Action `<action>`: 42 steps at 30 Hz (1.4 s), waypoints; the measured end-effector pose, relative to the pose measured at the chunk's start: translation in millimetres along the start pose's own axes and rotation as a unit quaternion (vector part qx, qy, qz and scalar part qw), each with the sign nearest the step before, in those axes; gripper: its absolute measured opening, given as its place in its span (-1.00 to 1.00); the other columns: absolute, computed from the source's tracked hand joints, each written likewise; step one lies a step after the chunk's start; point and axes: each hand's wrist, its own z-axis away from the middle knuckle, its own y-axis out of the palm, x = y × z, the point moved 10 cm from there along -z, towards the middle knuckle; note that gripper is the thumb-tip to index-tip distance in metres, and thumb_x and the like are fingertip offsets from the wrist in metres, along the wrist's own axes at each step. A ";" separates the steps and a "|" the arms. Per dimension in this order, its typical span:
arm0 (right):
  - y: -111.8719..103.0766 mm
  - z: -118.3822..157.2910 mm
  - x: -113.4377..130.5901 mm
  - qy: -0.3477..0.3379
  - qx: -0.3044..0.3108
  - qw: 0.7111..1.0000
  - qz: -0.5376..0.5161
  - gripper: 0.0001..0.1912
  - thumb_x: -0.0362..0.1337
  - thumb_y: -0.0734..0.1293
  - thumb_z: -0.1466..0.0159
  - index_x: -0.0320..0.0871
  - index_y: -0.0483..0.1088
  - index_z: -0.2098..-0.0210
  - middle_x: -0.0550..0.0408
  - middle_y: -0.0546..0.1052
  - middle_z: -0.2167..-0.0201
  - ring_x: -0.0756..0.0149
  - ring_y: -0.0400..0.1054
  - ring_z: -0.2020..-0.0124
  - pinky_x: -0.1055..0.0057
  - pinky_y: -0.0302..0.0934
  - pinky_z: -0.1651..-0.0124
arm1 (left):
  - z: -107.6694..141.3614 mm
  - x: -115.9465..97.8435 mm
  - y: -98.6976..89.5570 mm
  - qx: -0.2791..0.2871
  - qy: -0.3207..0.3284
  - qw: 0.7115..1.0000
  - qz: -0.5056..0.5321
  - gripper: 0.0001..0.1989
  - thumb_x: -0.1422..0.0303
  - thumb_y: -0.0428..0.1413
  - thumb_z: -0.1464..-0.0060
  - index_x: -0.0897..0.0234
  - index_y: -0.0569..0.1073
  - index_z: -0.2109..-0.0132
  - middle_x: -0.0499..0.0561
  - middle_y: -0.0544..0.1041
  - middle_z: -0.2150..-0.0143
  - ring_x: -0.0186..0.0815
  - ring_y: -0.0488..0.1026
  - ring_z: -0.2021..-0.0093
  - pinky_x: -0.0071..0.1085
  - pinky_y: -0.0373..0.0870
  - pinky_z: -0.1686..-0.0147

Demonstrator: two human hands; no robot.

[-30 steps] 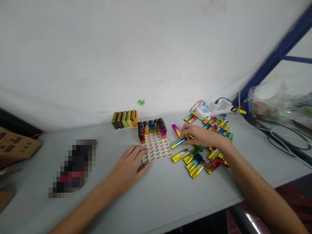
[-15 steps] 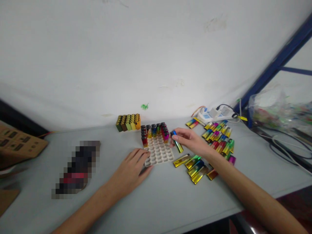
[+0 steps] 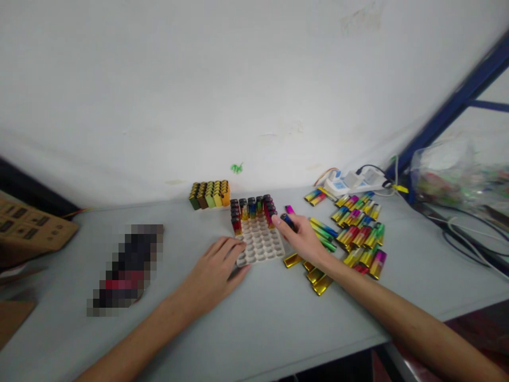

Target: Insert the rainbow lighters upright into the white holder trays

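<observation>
A white tray with rows of round-edged holes (image 3: 260, 248) lies on the table in front of me. Lighters stand upright in it along the left side (image 3: 236, 218), the back (image 3: 252, 207) and the right side (image 3: 269, 208). My left hand (image 3: 220, 265) grips the tray's near left corner, fingers at the left rim and thumb by the front edge. Beside the tray's right side, my right hand (image 3: 304, 239) is closed on a dark blue lighter (image 3: 288, 221), its lower part hidden by the fingers. Its fingertips are close to a red lighter (image 3: 271, 220) at the right edge.
Many loose metallic lighters (image 3: 360, 236) lie on the right. A block of green-to-orange lighters (image 3: 210, 195) stands at the back near the wall. Also around are a power strip (image 3: 353, 182), a cardboard box (image 3: 34, 228), a pixelated dark object (image 3: 129, 268) and a plastic bag (image 3: 441, 175).
My right hand has turned over, and the blue lighter, which slanted downward beneath the fingers, now shows only its dark top. My left hand stays at the tray's corner. The view has shifted slightly.
</observation>
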 end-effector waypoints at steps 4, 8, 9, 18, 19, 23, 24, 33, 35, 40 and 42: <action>-3.0 2.1 -6.3 0.009 -0.025 0.998 0.052 -0.35 0.26 0.22 -0.35 -0.11 0.12 0.60 0.26 0.07 0.64 0.45 -0.03 0.56 0.42 -0.17 0.49 | 0.4 0.5 1.3 0.001 0.001 1.000 0.000 -0.73 0.33 0.13 -0.33 0.32 0.42 -0.12 0.17 0.53 -0.04 -0.03 0.43 -0.10 -0.02 0.48 -0.13; 0.7 1.9 -6.1 0.007 -0.012 0.998 0.061 -0.38 0.20 0.19 -0.37 -0.12 0.13 0.60 0.25 0.09 0.64 0.45 -0.02 0.56 0.42 -0.17 0.48 | 0.1 -0.2 1.9 0.002 0.004 1.000 0.000 -0.73 0.32 0.12 -0.33 0.32 0.42 -0.12 0.17 0.53 -0.04 -0.02 0.43 -0.11 -0.02 0.47 -0.14; 0.8 1.6 -7.0 0.012 -0.013 0.998 0.066 -0.40 0.17 0.19 -0.37 -0.11 0.11 0.60 0.25 0.09 0.64 0.46 -0.03 0.56 0.42 -0.17 0.48 | 0.0 -0.4 1.7 0.002 0.004 1.000 0.000 -0.73 0.32 0.13 -0.33 0.32 0.42 -0.12 0.17 0.53 -0.04 -0.02 0.43 -0.11 -0.02 0.47 -0.14; 3.8 -0.8 -13.9 0.031 -0.019 0.994 0.105 -0.55 0.00 0.18 -0.34 -0.09 0.08 0.58 0.26 0.07 0.63 0.45 -0.01 0.55 0.42 -0.14 0.50 | 0.4 0.4 -0.1 -0.011 0.001 1.000 0.002 -0.71 0.32 0.14 -0.31 0.30 0.44 -0.12 0.16 0.55 -0.04 -0.05 0.45 -0.10 -0.04 0.48 -0.13; 4.2 -0.9 -13.4 0.030 -0.017 0.994 0.106 -0.53 0.02 0.18 -0.35 -0.09 0.08 0.58 0.26 0.07 0.63 0.45 -0.02 0.55 0.42 -0.13 0.50 | 0.3 0.4 -0.1 -0.011 0.000 1.000 0.002 -0.72 0.32 0.14 -0.31 0.29 0.44 -0.12 0.16 0.55 -0.04 -0.05 0.45 -0.10 -0.04 0.48 -0.14; -0.1 -1.9 2.1 -0.005 -0.011 0.994 0.112 -0.52 0.11 0.19 -0.42 -0.10 0.20 0.45 0.26 0.19 0.58 0.41 0.10 0.51 0.42 -0.03 0.45 | -0.1 -0.4 0.1 0.000 -0.004 1.000 0.003 -0.72 0.32 0.14 -0.31 0.31 0.44 -0.12 0.16 0.54 -0.04 -0.04 0.44 -0.10 -0.03 0.49 -0.13; -2.5 -2.5 8.3 -0.019 -0.004 0.994 0.105 -0.55 0.11 0.19 -0.44 -0.10 0.23 0.39 0.26 0.24 0.55 0.40 0.15 0.49 0.42 0.02 0.42 | -0.2 -0.9 0.2 0.003 -0.004 1.000 0.003 -0.71 0.33 0.15 -0.31 0.32 0.43 -0.12 0.16 0.54 -0.04 -0.04 0.44 -0.10 -0.03 0.49 -0.13; -27.5 -26.4 91.3 -0.202 0.036 0.956 0.210 -0.66 -0.04 0.29 -0.44 -0.14 0.44 0.33 0.08 0.45 0.36 0.29 0.34 0.27 0.32 0.20 0.15 | -1.3 -0.9 3.3 0.014 -0.013 1.000 0.000 -0.72 0.35 0.17 -0.30 0.34 0.41 -0.10 0.18 0.52 -0.03 -0.01 0.42 -0.10 -0.02 0.48 -0.13; -21.6 -38.4 102.4 -0.220 0.052 0.948 0.226 -0.70 -0.07 0.31 -0.43 -0.16 0.49 0.28 0.06 0.50 0.33 0.30 0.36 0.27 0.32 0.22 0.15 | -1.3 -0.5 3.8 0.015 -0.014 1.000 -0.001 -0.72 0.35 0.16 -0.31 0.34 0.41 -0.10 0.18 0.51 -0.04 -0.01 0.42 -0.10 -0.02 0.48 -0.13; 8.1 -65.4 103.3 -0.240 0.119 0.930 0.251 -0.72 -0.11 0.31 -0.42 -0.18 0.54 0.11 0.06 0.58 0.30 0.36 0.37 0.35 0.38 0.21 0.21 | -0.1 0.9 3.5 0.013 -0.018 1.000 0.000 -0.70 0.34 0.17 -0.30 0.32 0.41 -0.12 0.17 0.52 -0.04 -0.02 0.42 -0.11 -0.02 0.48 -0.14; 16.9 -69.9 98.7 -0.242 0.143 0.918 0.280 -0.73 -0.13 0.32 -0.41 -0.18 0.54 0.09 0.09 0.57 0.35 0.37 0.36 0.38 0.38 0.18 0.21 | 0.4 0.9 3.1 0.012 -0.019 1.000 0.003 -0.70 0.34 0.17 -0.30 0.31 0.41 -0.12 0.17 0.52 -0.05 -0.03 0.42 -0.11 -0.02 0.48 -0.14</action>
